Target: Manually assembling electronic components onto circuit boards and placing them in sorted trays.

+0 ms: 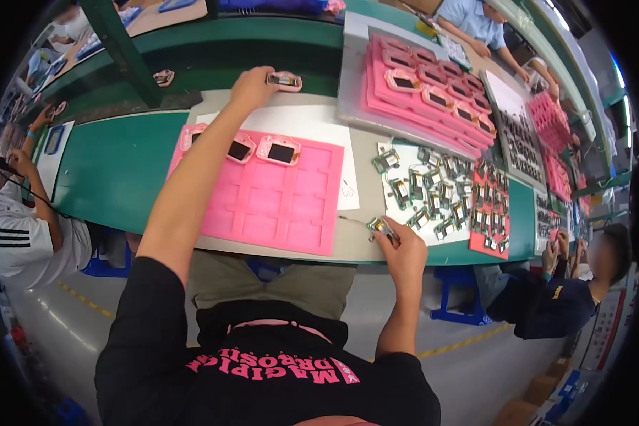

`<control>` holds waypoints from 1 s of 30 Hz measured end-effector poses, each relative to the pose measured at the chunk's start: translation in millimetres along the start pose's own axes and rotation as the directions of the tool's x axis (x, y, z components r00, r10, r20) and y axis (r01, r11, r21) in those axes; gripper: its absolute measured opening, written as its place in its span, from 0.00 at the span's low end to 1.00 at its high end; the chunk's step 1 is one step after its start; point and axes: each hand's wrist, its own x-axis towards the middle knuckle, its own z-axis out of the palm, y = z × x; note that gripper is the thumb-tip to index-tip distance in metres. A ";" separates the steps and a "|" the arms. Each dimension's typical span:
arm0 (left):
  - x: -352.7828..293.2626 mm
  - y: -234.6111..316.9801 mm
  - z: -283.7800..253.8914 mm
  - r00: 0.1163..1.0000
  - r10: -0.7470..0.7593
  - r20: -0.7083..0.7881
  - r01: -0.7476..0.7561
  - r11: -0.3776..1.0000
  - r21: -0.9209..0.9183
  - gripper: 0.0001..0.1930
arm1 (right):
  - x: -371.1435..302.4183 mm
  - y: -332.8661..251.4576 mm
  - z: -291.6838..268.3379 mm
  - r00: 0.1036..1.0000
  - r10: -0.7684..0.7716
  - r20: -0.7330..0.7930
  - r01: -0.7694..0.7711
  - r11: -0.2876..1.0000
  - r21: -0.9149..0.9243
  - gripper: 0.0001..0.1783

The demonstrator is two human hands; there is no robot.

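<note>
My left hand (253, 86) is stretched far over the bench, its fingers closed on one end of a pink device case (285, 81) with electronics inside. The case is at the edge of the green strip; whether it rests there I cannot tell. Near the front edge, my right hand (405, 250) pinches a small circuit board (382, 228) with a metallic part and a thin wire. Beneath my left forearm lies a pink compartment tray (302, 209). Pink cases with dark screens (280, 152) sit in its far row, partly hidden by the arm.
Loose circuit boards (417, 186) cover a white sheet at right, beside a red tray of boards (490, 206). Stacked pink trays (433, 89) hold more cases. Another pink case (163, 77) sits far left beside a green post (121, 53). Several people work around.
</note>
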 end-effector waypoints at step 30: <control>-154.6 75.5 -83.1 0.905 0.208 0.371 -0.212 0.977 -0.030 0.31 | 5.9 -53.5 29.4 0.874 -0.114 0.471 -0.422 0.302 0.855 0.04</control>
